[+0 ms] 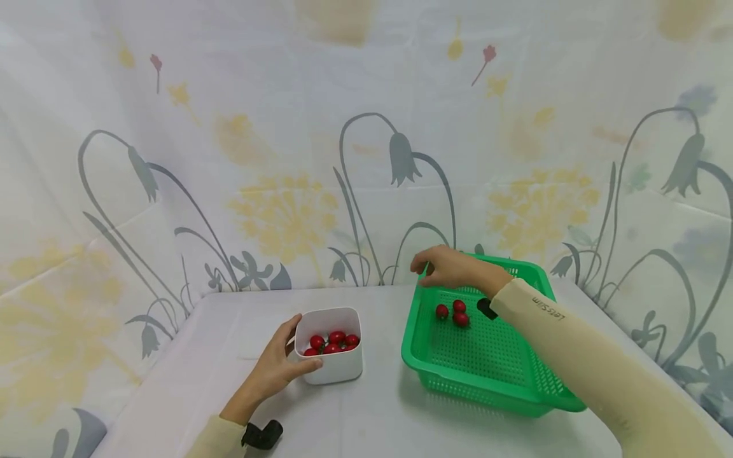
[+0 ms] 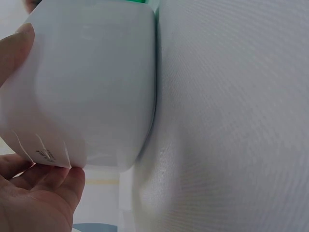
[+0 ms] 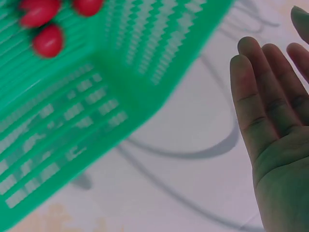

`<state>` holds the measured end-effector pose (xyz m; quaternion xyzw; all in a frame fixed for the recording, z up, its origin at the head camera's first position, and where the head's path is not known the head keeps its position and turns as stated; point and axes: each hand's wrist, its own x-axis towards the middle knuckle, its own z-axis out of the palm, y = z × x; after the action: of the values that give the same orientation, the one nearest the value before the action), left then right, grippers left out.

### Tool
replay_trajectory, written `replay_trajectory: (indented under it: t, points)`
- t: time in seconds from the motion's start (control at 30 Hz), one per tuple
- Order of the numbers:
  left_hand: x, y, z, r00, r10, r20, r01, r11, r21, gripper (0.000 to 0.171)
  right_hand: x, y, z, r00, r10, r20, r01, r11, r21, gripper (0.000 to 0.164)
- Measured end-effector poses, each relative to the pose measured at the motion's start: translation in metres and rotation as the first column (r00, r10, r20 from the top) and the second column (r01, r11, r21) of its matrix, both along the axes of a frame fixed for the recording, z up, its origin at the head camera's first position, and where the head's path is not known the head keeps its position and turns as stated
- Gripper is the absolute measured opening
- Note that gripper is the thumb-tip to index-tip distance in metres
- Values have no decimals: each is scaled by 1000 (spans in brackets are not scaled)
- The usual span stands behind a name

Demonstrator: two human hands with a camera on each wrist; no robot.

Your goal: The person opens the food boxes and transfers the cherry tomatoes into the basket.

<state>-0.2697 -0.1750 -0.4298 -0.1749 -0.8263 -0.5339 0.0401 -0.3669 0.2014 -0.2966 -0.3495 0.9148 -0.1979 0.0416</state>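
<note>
A white square container (image 1: 335, 369) stands on the table with several cherry tomatoes (image 1: 336, 338) inside. My left hand (image 1: 279, 360) grips its left side, thumb at the front and fingers behind. The left wrist view shows the fingertips (image 2: 73, 181) against the container's wall (image 2: 91, 87). Above the far left part of a green plastic basket (image 1: 481, 375) hovers my right hand (image 1: 449, 267), with nothing in it. Its fingers (image 3: 273, 92) look loosely extended in the right wrist view. Three cherry tomatoes (image 1: 460, 319) lie together in the left part of the basket.
A white cloth covers the table (image 1: 378, 420). Close behind it hangs a flower-printed curtain (image 1: 366, 210), which also runs along both sides. The basket's raised rim (image 1: 408, 343) stands to the right of the white container, with a gap between them.
</note>
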Motion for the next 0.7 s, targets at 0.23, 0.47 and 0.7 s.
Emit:
replay_trajectory:
  t: [0.23,0.47,0.7]
  points:
    - [0,0,0,1000,3,-10,-3,1000,-4,101,1,-48,5,998,55,19,-55,998,1,23]
    - [1,0,-1,1000,8,0,-8,1000,-6,101,7,-93,0,994,104,44,-105,994,37,22]
    - [1,0,-1,1000,7,-1,-7,1000,0,102,15,-127,-10,988,145,53,-150,983,109,26]
